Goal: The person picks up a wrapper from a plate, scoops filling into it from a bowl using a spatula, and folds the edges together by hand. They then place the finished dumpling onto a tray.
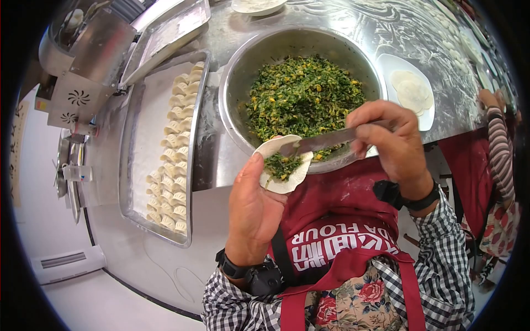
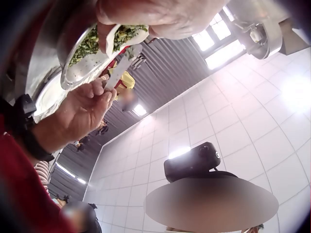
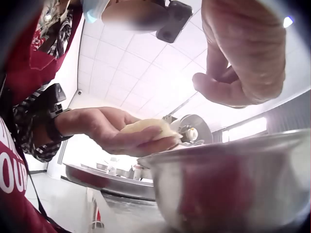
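Note:
My left hand (image 1: 255, 196) holds a round dumpling wrapper (image 1: 292, 185), its thumb at the left edge and its fingers curled beneath. A mound of chopped green and yellow filling (image 1: 282, 166) lies in the middle of the wrapper. My right hand (image 1: 395, 146) grips a flat metal spatula (image 1: 331, 139), whose tip reaches over the wrapper beside the filling. Just beyond both hands stands a large steel bowl (image 1: 229, 99) with more of the chopped greens (image 1: 303, 88). In the right wrist view the wrapper (image 3: 146, 126) is folded upward by the left fingers near the bowl's rim.
To the left, a metal tray (image 1: 138, 132) carries rows of pleated dumplings (image 1: 175, 160), with another tray (image 1: 171, 41) behind it. Right of the bowl, a white plate (image 1: 426, 120) bears stacked wrappers (image 1: 411, 91). Another person's striped sleeve (image 1: 499, 154) shows at the far right.

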The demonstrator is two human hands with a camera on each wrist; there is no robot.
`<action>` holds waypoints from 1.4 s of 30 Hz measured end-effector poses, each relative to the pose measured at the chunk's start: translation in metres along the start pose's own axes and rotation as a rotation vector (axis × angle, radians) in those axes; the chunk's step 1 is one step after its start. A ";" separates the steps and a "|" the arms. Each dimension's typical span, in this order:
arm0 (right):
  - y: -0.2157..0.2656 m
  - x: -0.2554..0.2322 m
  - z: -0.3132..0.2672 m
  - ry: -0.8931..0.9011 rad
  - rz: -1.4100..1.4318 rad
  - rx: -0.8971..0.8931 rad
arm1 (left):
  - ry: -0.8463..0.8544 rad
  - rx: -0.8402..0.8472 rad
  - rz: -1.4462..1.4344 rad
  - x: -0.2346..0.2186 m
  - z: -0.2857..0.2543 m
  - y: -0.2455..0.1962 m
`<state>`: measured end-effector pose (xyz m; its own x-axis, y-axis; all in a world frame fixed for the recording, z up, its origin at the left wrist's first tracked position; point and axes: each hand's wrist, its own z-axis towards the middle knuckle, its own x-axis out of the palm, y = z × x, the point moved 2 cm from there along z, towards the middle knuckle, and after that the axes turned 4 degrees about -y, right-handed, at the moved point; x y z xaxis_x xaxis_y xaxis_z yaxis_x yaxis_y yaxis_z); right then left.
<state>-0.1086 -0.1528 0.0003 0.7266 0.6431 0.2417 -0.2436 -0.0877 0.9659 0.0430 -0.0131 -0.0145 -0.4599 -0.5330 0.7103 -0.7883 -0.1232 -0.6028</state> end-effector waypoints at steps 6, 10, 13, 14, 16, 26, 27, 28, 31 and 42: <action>0.001 -0.021 0.006 0.039 -0.711 -0.514 | 0.019 -0.023 0.042 -0.010 0.000 -0.003; -0.010 -0.014 -0.003 0.238 -1.091 -0.689 | 0.033 -0.079 0.035 -0.008 -0.001 -0.003; -0.013 -0.008 -0.008 0.336 -1.113 -0.693 | 0.026 -0.116 0.042 -0.007 -0.001 -0.003; -0.011 -0.007 -0.009 0.343 -1.060 -0.688 | 0.027 -0.118 0.044 -0.005 -0.002 -0.003; -0.005 -0.004 -0.010 0.349 -1.009 -0.681 | -0.013 -0.139 0.045 -0.003 -0.004 -0.002; 0.003 0.023 -0.025 0.223 -0.585 -0.759 | 0.154 -0.393 -0.116 0.004 -0.010 0.008; 0.003 0.023 -0.025 0.224 -0.582 -0.757 | 0.141 -0.397 -0.093 0.004 -0.010 0.009; 0.002 0.023 -0.024 0.235 -0.575 -0.744 | 0.131 -0.399 -0.070 0.006 -0.010 0.010; 0.003 0.024 -0.023 0.254 -0.550 -0.717 | 0.155 -0.341 0.118 0.016 -0.013 0.007; 0.007 0.037 -0.019 0.251 -0.474 -0.769 | 0.475 0.043 1.140 0.037 -0.019 0.003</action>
<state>-0.0951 -0.1153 0.0146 0.7211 0.6358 -0.2752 -0.3804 0.6954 0.6098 0.0157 -0.0177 0.0170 -0.9850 0.0021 -0.1726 0.1701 0.1797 -0.9689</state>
